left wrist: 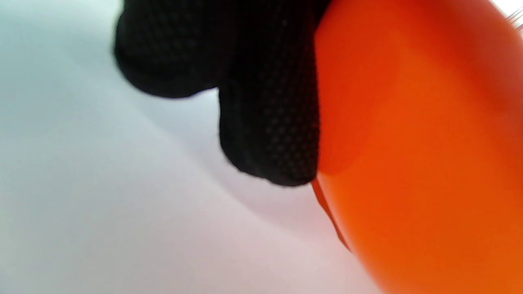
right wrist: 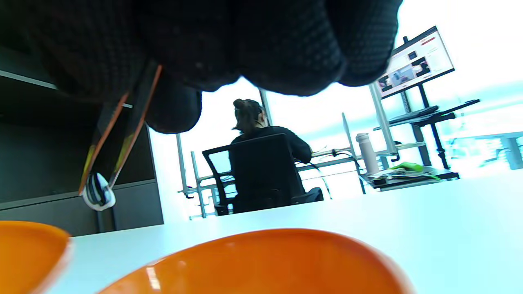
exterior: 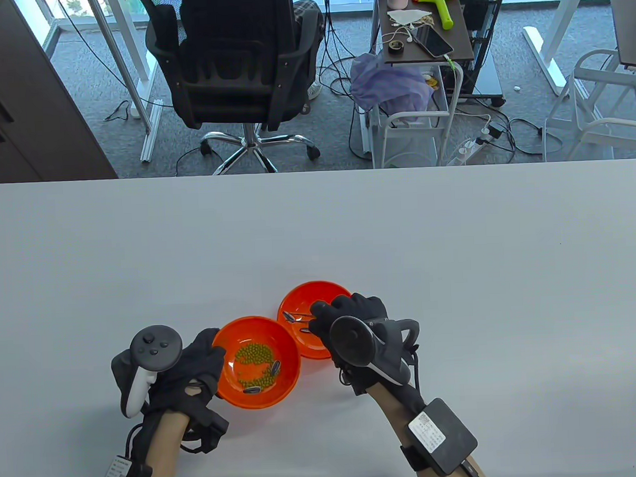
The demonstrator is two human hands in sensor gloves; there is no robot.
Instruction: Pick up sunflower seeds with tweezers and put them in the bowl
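Two orange bowls stand side by side. The left bowl (exterior: 234,382) holds green beans (exterior: 253,356) and two striped sunflower seeds (exterior: 275,368). My left hand (exterior: 210,355) grips its left rim; in the left wrist view its fingers (left wrist: 265,122) press against the bowl's wall (left wrist: 429,163). My right hand (exterior: 322,316) holds metal tweezers (exterior: 300,316) over the right bowl (exterior: 320,293). The tips pinch a seed (exterior: 288,316), also seen in the right wrist view (right wrist: 98,195) hanging above the bowl's rim (right wrist: 261,253). Another seed (exterior: 304,330) lies in the right bowl.
The bowls sit near the front middle of a white table (exterior: 456,274). Beyond its far edge are an office chair (exterior: 237,68) and a small cart (exterior: 425,28) with clutter.
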